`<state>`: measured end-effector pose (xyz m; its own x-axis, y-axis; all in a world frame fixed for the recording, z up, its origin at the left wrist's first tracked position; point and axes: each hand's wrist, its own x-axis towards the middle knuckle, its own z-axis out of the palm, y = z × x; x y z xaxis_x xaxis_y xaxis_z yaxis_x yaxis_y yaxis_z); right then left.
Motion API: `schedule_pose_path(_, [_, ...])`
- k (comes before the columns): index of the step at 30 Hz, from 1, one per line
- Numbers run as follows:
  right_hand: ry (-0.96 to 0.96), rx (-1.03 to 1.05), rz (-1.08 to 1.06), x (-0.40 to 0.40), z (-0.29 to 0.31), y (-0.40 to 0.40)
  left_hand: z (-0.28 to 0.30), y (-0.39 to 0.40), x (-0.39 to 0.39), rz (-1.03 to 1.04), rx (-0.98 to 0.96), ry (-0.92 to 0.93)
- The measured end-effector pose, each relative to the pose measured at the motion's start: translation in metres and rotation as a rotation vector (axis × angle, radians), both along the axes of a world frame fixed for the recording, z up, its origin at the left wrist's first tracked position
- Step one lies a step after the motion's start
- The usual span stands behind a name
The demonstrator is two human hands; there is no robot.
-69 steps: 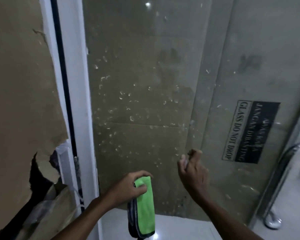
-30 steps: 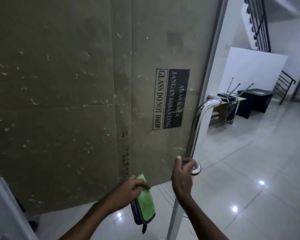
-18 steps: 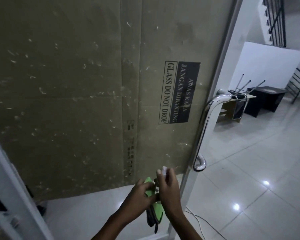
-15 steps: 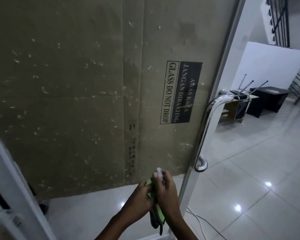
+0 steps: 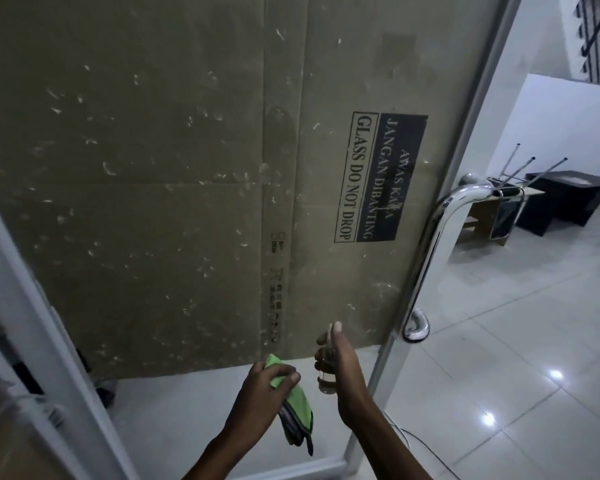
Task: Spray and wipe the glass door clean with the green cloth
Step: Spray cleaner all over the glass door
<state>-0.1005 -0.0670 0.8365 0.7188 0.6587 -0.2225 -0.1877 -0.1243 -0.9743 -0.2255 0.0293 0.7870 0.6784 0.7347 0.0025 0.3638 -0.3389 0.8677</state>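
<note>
Now the right hand (image 5: 343,372), off the door handle (image 5: 426,268) it gripped a second ago, clasps a small spray bottle (image 5: 326,370) at five o'clock below the speckled glass door (image 5: 187,168). At its nine o'clock, the left hand (image 5: 260,386) pinches the green cloth (image 5: 297,407); spraying looks next.

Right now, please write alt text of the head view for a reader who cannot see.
A person faces a smeared glass door backed with cardboard; the left hand holds a green cloth, and the right hand holds a small spray bottle near the steel handle.
</note>
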Motion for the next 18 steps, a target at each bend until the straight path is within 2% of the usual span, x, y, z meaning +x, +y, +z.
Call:
schedule_pose_path(3, [0.13, -0.053, -0.031, 0.007, 0.003, 0.005, 0.0, 0.003, -0.001, 0.023, -0.008, -0.012])
schedule_pose_path(10, [0.257, -0.114, 0.001, 0.007, 0.0, 0.016, 0.003, 0.003, -0.001, 0.04, 0.01, -0.038])
schedule_pose_path(18, [0.007, -0.085, 0.027, 0.0, 0.001, 0.032, 0.002, 0.01, -0.008, 0.076, 0.017, -0.021])
